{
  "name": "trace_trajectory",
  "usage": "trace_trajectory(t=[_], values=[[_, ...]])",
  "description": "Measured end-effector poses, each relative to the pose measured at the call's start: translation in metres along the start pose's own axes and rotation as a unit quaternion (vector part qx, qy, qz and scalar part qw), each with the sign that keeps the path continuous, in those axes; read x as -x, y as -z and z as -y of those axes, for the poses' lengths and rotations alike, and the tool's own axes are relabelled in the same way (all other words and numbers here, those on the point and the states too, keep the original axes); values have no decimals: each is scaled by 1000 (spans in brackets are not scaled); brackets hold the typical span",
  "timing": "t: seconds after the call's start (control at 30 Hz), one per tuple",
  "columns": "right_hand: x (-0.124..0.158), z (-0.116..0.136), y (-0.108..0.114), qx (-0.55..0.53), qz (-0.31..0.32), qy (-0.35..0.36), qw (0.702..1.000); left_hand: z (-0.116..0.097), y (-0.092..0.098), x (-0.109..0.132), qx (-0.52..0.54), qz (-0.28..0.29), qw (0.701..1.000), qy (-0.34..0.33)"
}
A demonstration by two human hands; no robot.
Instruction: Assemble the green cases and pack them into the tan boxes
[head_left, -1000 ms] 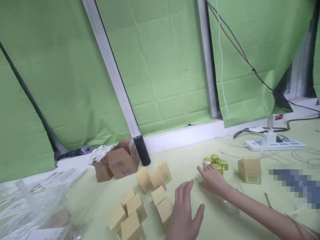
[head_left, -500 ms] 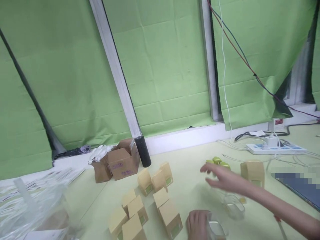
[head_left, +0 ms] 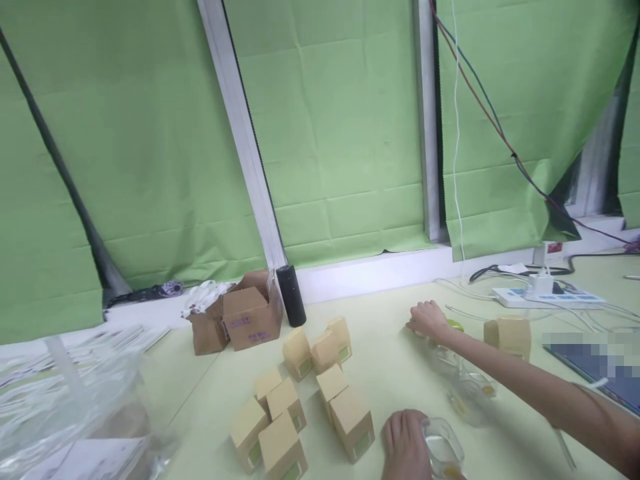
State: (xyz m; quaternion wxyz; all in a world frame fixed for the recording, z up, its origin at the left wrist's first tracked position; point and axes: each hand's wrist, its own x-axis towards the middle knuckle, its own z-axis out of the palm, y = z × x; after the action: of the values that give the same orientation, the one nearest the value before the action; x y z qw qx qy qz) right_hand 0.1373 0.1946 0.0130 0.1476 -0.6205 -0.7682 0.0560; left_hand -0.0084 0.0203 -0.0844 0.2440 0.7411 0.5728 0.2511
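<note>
My right hand [head_left: 426, 319] reaches far across the pale table [head_left: 385, 353] and closes over the green rounded pieces [head_left: 454, 326], of which only a green edge shows. My left hand [head_left: 404, 445] sits at the near edge, its fingers curled round a clear plastic container [head_left: 441, 451]. More clear plastic pieces [head_left: 467, 387] lie under my right forearm. Several small tan boxes [head_left: 300, 393] with green labels stand to the left of my left hand. One more tan box [head_left: 509, 335] stands right of my right hand.
An open brown carton [head_left: 245, 319] and a black cylinder [head_left: 291, 305] stand at the back by the green curtain [head_left: 330, 133]. A white power strip [head_left: 545, 298] with cables lies at the back right. Clear plastic bags [head_left: 65, 407] pile up at the left.
My right hand has dropped from a hover onto the green pieces and closed over them. My left hand has stayed on the clear container. The view has shifted slightly.
</note>
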Motion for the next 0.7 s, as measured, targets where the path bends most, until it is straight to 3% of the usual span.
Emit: trace_trajectory(t=[0.1,0.2,0.4,0.5,0.7], values=[[19,-4,7,-67,26,29,997,-7,10,8,29,17,999,-18],[60,-6,10,-144,73,75,984,-14,23,12,77,51,996,7],[155,-6,9,-311,154,181,920,-17,28,9,100,57,992,50],[170,-5,8,-316,188,196,909,-15,22,8,88,44,994,36],[166,-5,1,-302,193,204,911,-14,18,7,82,31,995,36]])
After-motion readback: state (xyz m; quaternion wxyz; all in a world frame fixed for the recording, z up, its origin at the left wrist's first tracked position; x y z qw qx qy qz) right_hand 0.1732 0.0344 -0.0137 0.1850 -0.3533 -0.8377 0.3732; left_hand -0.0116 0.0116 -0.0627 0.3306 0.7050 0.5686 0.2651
